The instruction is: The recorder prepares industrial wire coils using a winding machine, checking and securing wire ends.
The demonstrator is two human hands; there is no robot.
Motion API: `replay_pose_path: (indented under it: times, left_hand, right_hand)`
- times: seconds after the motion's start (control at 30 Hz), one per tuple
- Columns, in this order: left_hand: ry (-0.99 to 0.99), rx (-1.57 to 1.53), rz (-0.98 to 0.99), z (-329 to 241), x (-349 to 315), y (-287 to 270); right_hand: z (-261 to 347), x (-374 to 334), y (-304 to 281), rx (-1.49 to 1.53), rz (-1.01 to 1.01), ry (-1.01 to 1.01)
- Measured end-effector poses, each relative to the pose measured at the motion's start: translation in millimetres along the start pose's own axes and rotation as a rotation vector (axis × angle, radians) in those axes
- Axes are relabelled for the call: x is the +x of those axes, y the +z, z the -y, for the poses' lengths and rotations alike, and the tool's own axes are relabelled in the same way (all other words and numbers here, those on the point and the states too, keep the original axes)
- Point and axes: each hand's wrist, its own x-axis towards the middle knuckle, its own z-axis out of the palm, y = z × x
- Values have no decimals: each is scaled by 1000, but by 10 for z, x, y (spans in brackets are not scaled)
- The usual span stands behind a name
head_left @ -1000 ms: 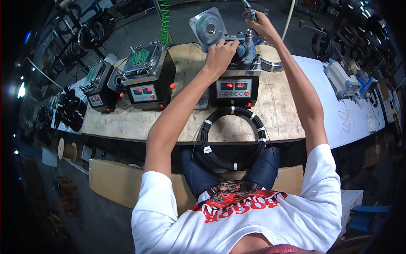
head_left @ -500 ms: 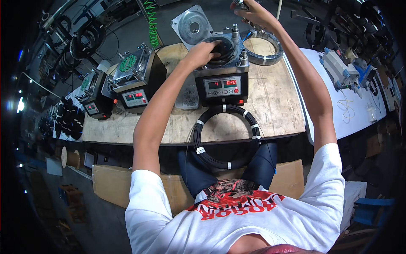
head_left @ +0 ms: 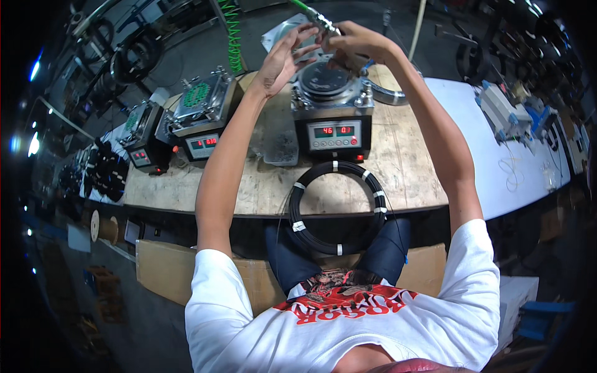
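Note:
Above the polishing machine (head_left: 336, 133), my right hand (head_left: 360, 42) is closed around an air blow gun, whose metal hose fitting (head_left: 324, 23) joins a green hose (head_left: 297, 4). Beside it my left hand (head_left: 285, 61) is raised, fingers stretched apart, with nothing visible in it; whether the fingertips touch the fitting I cannot tell. Below both hands lies the machine's round dark pad (head_left: 324, 79), bare on top. My right fingers hide most of the gun and its tip. A square metal plate (head_left: 273, 38) stands behind the machine, partly covered by my left hand.
Two similar machines (head_left: 198, 115) (head_left: 142, 137) stand at the left. A bundled black cable coil (head_left: 295, 211) hangs over the bench's front edge, onto my lap. Behind are a second coil (head_left: 388, 96) and a clear tray (head_left: 280, 152). A white table (head_left: 460, 124) adjoins right.
My left hand has lifted off the pad and opened. My right hand has brought the air blow gun down and left, over the machine. The machine's display reading has changed.

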Motion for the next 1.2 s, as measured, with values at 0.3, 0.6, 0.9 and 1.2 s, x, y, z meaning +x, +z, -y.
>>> replay_pose_path:
  times: [0.3,0.6,0.9,1.2]
  left_hand:
    - [-36,377,-27,-1098,-143,-412]
    - [19,716,-459,-1371,494,-1551]
    - [-86,961,-710,-552,1031,-2318]
    - [-232,971,-776,-160,1015,-3064]
  right_hand:
    - [318,96,626,311,109,-14]
    - [-891,-274,499,-600,-627,-82]
    - [-849,-318,649,-529,-826,22]
    - [-856,-289,619,-433,-776,44]
